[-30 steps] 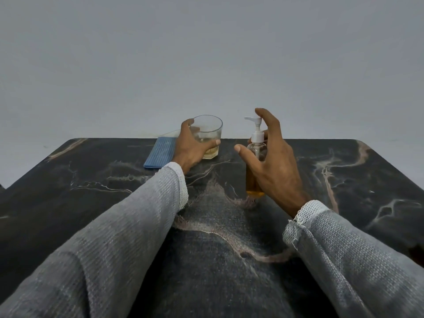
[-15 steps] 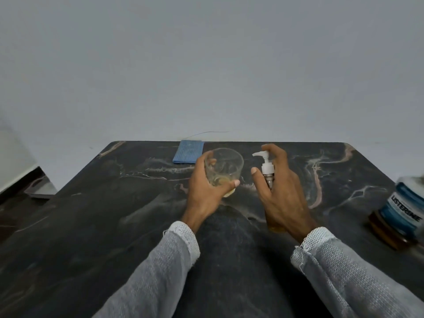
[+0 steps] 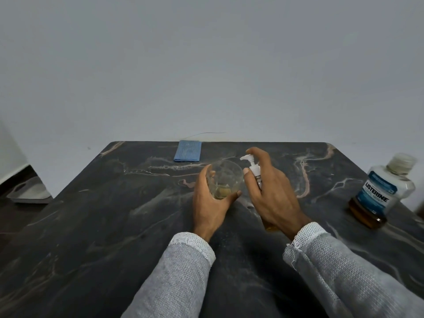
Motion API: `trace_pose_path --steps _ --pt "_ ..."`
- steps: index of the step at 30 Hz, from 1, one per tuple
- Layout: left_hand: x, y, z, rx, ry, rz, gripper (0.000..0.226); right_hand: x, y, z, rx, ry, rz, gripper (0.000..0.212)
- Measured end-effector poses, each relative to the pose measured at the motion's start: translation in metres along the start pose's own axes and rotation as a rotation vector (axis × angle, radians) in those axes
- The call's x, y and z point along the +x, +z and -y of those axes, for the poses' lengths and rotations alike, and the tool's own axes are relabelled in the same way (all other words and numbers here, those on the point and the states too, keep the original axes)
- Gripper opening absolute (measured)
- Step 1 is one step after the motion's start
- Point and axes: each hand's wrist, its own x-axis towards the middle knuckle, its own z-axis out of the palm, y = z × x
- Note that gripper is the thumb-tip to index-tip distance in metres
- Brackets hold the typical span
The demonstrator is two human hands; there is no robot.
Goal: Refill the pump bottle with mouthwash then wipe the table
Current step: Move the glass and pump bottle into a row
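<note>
My left hand (image 3: 210, 204) grips a clear glass (image 3: 226, 177) with a little yellowish liquid at its bottom, held near the middle of the dark marble table (image 3: 103, 226). Just to its right my right hand (image 3: 273, 196) wraps around the pump bottle (image 3: 253, 167), whose white pump head points left toward the glass; my index finger rests over the pump top. The bottle's amber base shows below my palm. A Listerine mouthwash bottle (image 3: 382, 191) with a pale cap and amber liquid low inside stands at the right edge. A folded blue cloth (image 3: 188, 150) lies at the far edge.
A plain grey wall rises behind the table. To the left, beyond the table's edge, a grey tray-like object (image 3: 29, 191) lies on the dark floor. My grey knitted sleeves cover the near table.
My view has tilted down and back, bringing the mouthwash bottle fully into sight. Both hands have drawn the glass and pump bottle nearer together and toward me, away from the cloth.
</note>
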Motion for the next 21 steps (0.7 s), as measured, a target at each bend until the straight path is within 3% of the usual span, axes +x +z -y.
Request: trace_pose_path --steps 21 --pt "0.003 0.003 0.009 0.070 0.018 0.007 0.103 -0.004 0.016 -0.004 -0.011 0.014 0.015 0.019"
